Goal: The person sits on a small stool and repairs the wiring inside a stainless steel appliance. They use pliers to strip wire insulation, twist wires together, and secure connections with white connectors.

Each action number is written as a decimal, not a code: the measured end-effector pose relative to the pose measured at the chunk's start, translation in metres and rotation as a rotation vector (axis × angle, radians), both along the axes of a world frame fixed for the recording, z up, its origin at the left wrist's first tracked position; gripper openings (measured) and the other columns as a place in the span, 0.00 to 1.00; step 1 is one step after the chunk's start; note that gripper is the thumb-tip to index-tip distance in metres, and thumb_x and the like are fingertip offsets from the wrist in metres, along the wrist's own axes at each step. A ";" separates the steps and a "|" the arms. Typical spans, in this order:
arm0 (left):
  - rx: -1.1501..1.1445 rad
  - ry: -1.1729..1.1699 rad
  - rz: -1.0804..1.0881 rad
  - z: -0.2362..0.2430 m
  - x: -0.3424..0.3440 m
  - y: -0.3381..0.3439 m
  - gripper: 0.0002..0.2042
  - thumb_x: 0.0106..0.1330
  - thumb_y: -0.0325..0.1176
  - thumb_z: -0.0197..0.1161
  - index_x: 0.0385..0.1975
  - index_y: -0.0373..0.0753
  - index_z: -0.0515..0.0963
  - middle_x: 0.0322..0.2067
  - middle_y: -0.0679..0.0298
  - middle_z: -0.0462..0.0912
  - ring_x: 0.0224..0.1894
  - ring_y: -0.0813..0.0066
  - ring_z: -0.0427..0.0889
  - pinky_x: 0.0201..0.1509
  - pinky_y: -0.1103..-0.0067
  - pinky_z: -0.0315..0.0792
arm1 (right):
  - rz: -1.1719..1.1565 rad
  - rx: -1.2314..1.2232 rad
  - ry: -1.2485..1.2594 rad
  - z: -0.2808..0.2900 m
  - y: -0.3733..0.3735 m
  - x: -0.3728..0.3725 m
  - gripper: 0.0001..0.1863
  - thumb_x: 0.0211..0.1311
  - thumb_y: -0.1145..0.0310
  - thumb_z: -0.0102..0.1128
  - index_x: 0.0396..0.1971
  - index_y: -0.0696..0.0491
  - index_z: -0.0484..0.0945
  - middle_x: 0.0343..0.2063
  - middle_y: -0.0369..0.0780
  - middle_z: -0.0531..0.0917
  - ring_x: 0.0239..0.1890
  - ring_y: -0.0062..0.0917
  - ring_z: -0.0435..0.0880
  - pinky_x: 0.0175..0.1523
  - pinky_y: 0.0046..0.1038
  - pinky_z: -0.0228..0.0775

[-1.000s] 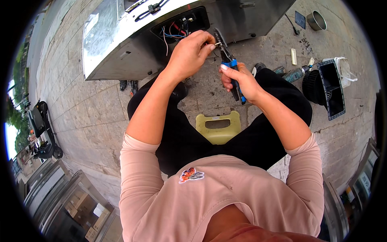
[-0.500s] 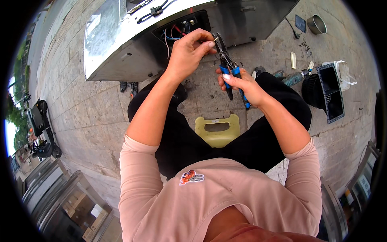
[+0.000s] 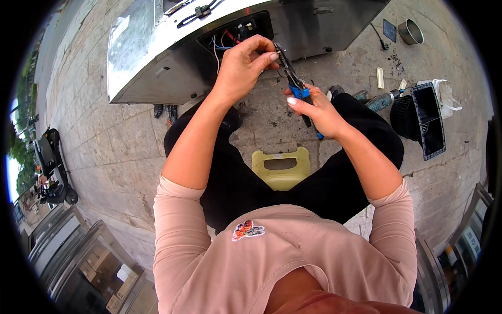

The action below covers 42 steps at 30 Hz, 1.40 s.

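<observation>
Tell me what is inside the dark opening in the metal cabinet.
Inside the opening of the metal cabinet, loose red, blue and white wires show. The left hand covers its lower right part; deeper in is too dark to tell.

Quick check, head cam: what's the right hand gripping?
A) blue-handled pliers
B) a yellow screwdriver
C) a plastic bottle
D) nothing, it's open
A: the right hand is closed round the blue handles of the pliers, whose dark jaws point up toward the left hand, which pinches something by the wires at the opening of the metal cabinet.
</observation>
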<state>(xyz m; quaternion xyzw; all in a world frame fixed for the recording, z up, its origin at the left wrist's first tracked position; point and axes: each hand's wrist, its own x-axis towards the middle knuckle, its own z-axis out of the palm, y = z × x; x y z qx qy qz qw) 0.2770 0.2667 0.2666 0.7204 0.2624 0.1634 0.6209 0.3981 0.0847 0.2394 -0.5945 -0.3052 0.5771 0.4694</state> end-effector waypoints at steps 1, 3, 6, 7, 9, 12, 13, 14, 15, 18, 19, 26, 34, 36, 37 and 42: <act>0.001 0.000 -0.001 0.000 0.000 0.000 0.04 0.70 0.26 0.63 0.39 0.33 0.76 0.33 0.66 0.82 0.37 0.78 0.86 0.43 0.83 0.78 | 0.007 -0.001 -0.043 0.000 0.000 0.000 0.25 0.64 0.48 0.62 0.41 0.58 0.74 0.29 0.34 0.74 0.34 0.18 0.71 0.43 0.24 0.65; 0.003 0.002 -0.002 -0.001 -0.001 0.000 0.05 0.70 0.26 0.63 0.39 0.33 0.76 0.33 0.66 0.82 0.37 0.78 0.86 0.43 0.83 0.78 | 0.021 -0.002 -0.128 -0.001 0.001 -0.001 0.25 0.64 0.48 0.61 0.39 0.58 0.73 0.28 0.35 0.74 0.34 0.19 0.71 0.43 0.26 0.66; 0.002 0.004 -0.002 -0.001 -0.001 0.001 0.05 0.70 0.26 0.63 0.39 0.33 0.77 0.33 0.66 0.83 0.37 0.78 0.86 0.42 0.83 0.78 | 0.016 0.002 -0.171 -0.001 0.002 -0.002 0.25 0.63 0.48 0.62 0.36 0.59 0.72 0.26 0.37 0.73 0.33 0.21 0.71 0.41 0.28 0.66; -0.001 0.002 -0.003 -0.002 -0.001 0.001 0.05 0.70 0.26 0.63 0.39 0.33 0.77 0.33 0.66 0.83 0.37 0.78 0.86 0.42 0.83 0.78 | 0.012 0.000 -0.220 -0.002 0.001 -0.002 0.25 0.63 0.48 0.62 0.35 0.59 0.71 0.25 0.38 0.73 0.32 0.22 0.70 0.41 0.29 0.66; 0.005 0.008 -0.004 -0.002 -0.001 0.001 0.05 0.70 0.27 0.63 0.39 0.33 0.77 0.33 0.66 0.83 0.37 0.78 0.86 0.42 0.83 0.78 | 0.006 -0.003 -0.317 -0.003 0.001 -0.003 0.25 0.63 0.48 0.61 0.32 0.59 0.70 0.24 0.39 0.72 0.31 0.23 0.70 0.39 0.30 0.65; 0.003 0.028 -0.004 -0.003 -0.001 0.001 0.06 0.69 0.27 0.63 0.40 0.33 0.77 0.34 0.66 0.83 0.37 0.78 0.86 0.42 0.83 0.78 | -0.007 -0.035 -0.399 0.001 0.002 -0.004 0.24 0.63 0.50 0.63 0.31 0.60 0.70 0.22 0.41 0.71 0.31 0.26 0.70 0.38 0.31 0.65; -0.013 0.030 -0.005 -0.004 -0.001 0.002 0.06 0.69 0.28 0.64 0.40 0.33 0.77 0.34 0.66 0.83 0.37 0.78 0.85 0.42 0.83 0.78 | -0.026 -0.035 -0.407 0.003 0.003 -0.005 0.24 0.62 0.51 0.64 0.31 0.60 0.70 0.22 0.41 0.71 0.30 0.27 0.70 0.38 0.32 0.65; -0.029 0.033 -0.006 -0.004 -0.001 0.003 0.07 0.69 0.28 0.64 0.41 0.32 0.76 0.34 0.66 0.83 0.38 0.79 0.85 0.42 0.83 0.78 | -0.046 -0.035 -0.415 0.004 0.003 -0.006 0.24 0.62 0.51 0.64 0.31 0.60 0.70 0.22 0.41 0.71 0.30 0.28 0.71 0.38 0.32 0.66; -0.009 0.054 -0.016 -0.003 -0.001 0.003 0.08 0.68 0.28 0.65 0.41 0.32 0.76 0.34 0.66 0.83 0.37 0.79 0.85 0.42 0.84 0.77 | -0.065 -0.035 -0.422 0.005 0.004 -0.006 0.24 0.62 0.51 0.65 0.31 0.60 0.70 0.22 0.42 0.71 0.30 0.29 0.71 0.38 0.33 0.66; 0.072 0.122 -0.035 0.000 -0.001 0.006 0.11 0.65 0.29 0.69 0.41 0.32 0.77 0.33 0.68 0.82 0.36 0.83 0.83 0.40 0.85 0.75 | -0.034 -0.069 -0.563 0.009 0.005 -0.003 0.23 0.61 0.54 0.67 0.34 0.61 0.72 0.22 0.44 0.75 0.29 0.34 0.76 0.38 0.35 0.69; 0.111 0.144 -0.036 0.000 0.000 0.007 0.11 0.64 0.29 0.70 0.41 0.32 0.77 0.32 0.68 0.82 0.34 0.85 0.81 0.38 0.86 0.74 | -0.037 -0.085 -0.573 0.011 0.006 -0.003 0.23 0.61 0.54 0.67 0.35 0.61 0.73 0.23 0.45 0.77 0.29 0.36 0.78 0.39 0.36 0.70; 0.199 0.125 -0.018 0.000 -0.001 0.009 0.11 0.59 0.30 0.75 0.32 0.35 0.78 0.27 0.73 0.78 0.26 0.91 0.70 0.29 0.88 0.66 | -0.024 -0.135 -0.740 0.012 0.008 -0.002 0.24 0.60 0.56 0.68 0.42 0.61 0.73 0.25 0.49 0.83 0.34 0.42 0.85 0.42 0.37 0.75; 0.369 0.336 0.051 0.010 -0.003 0.005 0.14 0.56 0.32 0.77 0.30 0.35 0.77 0.24 0.76 0.72 0.25 0.89 0.66 0.29 0.88 0.64 | -0.186 -0.089 -0.605 -0.002 0.006 0.004 0.23 0.61 0.52 0.66 0.37 0.59 0.74 0.23 0.44 0.81 0.29 0.37 0.83 0.39 0.35 0.74; 0.330 0.285 0.057 0.009 -0.001 0.006 0.14 0.56 0.31 0.77 0.33 0.35 0.77 0.25 0.76 0.72 0.27 0.89 0.68 0.31 0.88 0.66 | -0.282 -0.069 -0.334 -0.018 0.005 0.018 0.22 0.62 0.51 0.65 0.34 0.57 0.74 0.22 0.39 0.80 0.26 0.31 0.82 0.37 0.32 0.74; 0.310 0.212 0.059 0.003 -0.002 0.007 0.14 0.56 0.30 0.76 0.35 0.35 0.77 0.26 0.75 0.72 0.28 0.89 0.69 0.32 0.88 0.68 | -0.277 -0.098 0.149 -0.013 0.006 0.023 0.20 0.64 0.50 0.64 0.30 0.54 0.75 0.22 0.34 0.78 0.26 0.23 0.79 0.35 0.27 0.73; 0.173 0.070 0.021 -0.013 -0.003 0.010 0.13 0.60 0.25 0.72 0.43 0.35 0.76 0.33 0.72 0.77 0.35 0.87 0.77 0.38 0.87 0.73 | -0.205 -0.329 0.363 -0.006 0.002 0.022 0.21 0.65 0.50 0.62 0.40 0.55 0.76 0.30 0.36 0.80 0.36 0.23 0.81 0.42 0.27 0.74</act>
